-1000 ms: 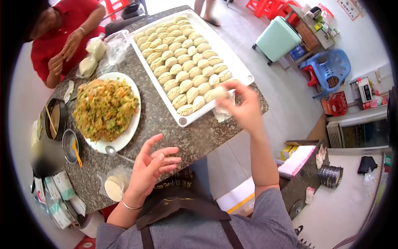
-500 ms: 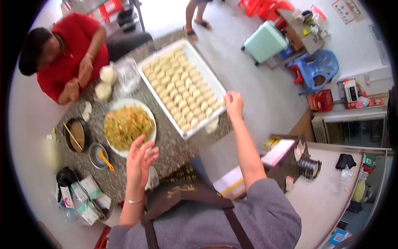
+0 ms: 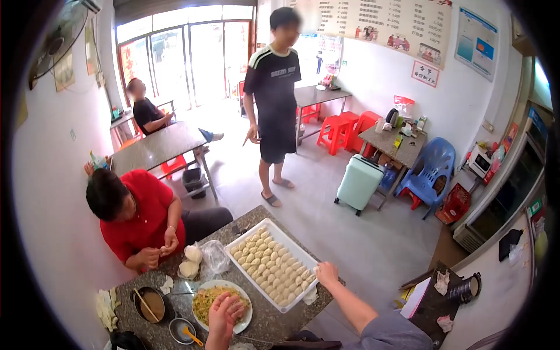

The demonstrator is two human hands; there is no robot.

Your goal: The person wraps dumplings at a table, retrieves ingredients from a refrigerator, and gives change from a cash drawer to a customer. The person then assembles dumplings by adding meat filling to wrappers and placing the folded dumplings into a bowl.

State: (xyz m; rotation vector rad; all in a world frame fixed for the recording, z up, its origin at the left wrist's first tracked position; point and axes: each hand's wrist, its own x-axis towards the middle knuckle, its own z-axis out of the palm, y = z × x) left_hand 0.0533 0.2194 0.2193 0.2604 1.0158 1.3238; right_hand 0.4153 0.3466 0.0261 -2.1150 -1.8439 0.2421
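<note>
My left hand point(image 3: 226, 315) hovers over a white plate point(image 3: 248, 321) of shredded filling point(image 3: 204, 300), fingers spread and holding nothing. Closed fingers of my right hand point(image 3: 328, 273) are at the right corner of a white tray point(image 3: 240, 238), gripping its rim. Rows of shaped dumplings point(image 3: 274, 265) fill the tray. Left of the plate are a metal bowl point(image 3: 177, 332) with a yellow spoon point(image 3: 192, 335) and a dark pot point(image 3: 153, 306) with a wooden stick in it. Pale dough lumps point(image 3: 189, 265) lie beside a clear plastic bag point(image 3: 216, 256).
A person in red point(image 3: 149, 219) sits at the table's left, hands together around something small. Another person point(image 3: 277, 105) stands beyond the tray; a third sits near the doors. A mint suitcase point(image 3: 360, 182), blue chair point(image 3: 431, 169) and red stools point(image 3: 335, 133) stand farther right.
The view has tilted up, bringing the room and the standing person into sight. My right hand stays at the tray corner; my left hand stays spread near the plate, now more over the filling.
</note>
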